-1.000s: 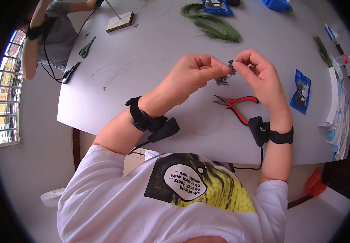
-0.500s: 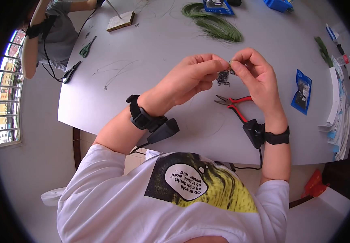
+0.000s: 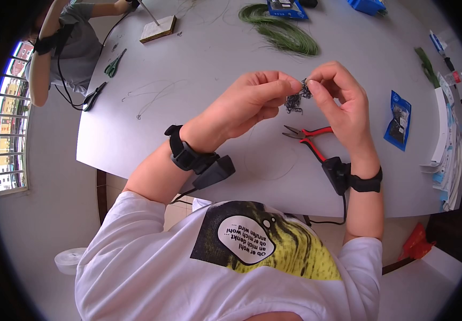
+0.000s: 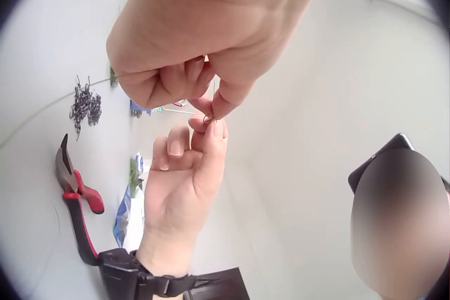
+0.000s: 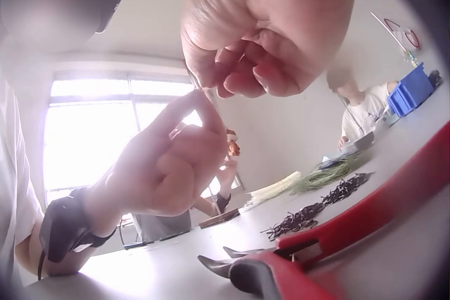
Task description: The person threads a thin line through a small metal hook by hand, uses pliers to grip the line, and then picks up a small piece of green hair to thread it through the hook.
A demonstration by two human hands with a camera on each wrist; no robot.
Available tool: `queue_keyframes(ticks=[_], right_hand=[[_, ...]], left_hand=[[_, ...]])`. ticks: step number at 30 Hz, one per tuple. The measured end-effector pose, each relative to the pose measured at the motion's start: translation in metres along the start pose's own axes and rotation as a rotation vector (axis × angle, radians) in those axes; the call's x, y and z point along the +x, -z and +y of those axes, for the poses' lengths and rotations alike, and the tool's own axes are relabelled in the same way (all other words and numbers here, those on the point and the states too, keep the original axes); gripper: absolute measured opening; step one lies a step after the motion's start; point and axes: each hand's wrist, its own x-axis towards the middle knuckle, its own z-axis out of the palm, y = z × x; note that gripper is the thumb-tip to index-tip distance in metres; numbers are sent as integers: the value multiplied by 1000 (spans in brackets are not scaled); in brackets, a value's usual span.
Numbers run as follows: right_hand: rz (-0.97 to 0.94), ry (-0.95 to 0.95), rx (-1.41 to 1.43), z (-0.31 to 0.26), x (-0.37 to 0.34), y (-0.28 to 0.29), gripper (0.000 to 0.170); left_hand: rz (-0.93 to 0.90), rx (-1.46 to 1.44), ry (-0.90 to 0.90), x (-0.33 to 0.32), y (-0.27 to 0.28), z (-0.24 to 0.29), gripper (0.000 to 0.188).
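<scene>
My left hand (image 3: 258, 101) and right hand (image 3: 343, 107) meet fingertip to fingertip above the table, thumbs and forefingers pinched together. Between the tips in the left wrist view is a tiny loop (image 4: 208, 119) of thin strand. A length of this strand (image 4: 53, 106) trails from the left hand across the table. Below the hands lies a pile of small dark metal pieces (image 3: 294, 102), in two heaps in the right wrist view. Nearer the body rest red-handled pliers (image 3: 308, 140), jaws apart, one handle partly hidden by the right wrist's camera.
A bundle of green strands (image 3: 284, 36) lies at the back, beside a blue packet (image 3: 287, 8). Another blue packet (image 3: 398, 120) is on the right. Scissors (image 3: 93, 97) and loose strands (image 3: 153, 96) are on the left. Another person (image 3: 78, 48) sits at the far left.
My left hand has turned slightly and its fingers have shifted, showing more of the dark pile. The right hand has moved a little left, its wrist camera now covering part of a plier handle.
</scene>
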Motion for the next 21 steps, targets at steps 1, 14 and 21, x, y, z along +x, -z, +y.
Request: queue_keyframes(ticks=[1, 14, 21], right_hand=[[7, 8, -77, -3, 0, 1, 5], [25, -3, -96, -3, 0, 7, 6], [-107, -304, 290, -4, -3, -5, 8]], left_hand=[[0, 0, -1, 0, 0, 0, 16], [138, 173, -113, 0, 1, 2, 15], [193, 189, -161, 2, -3, -2, 16]])
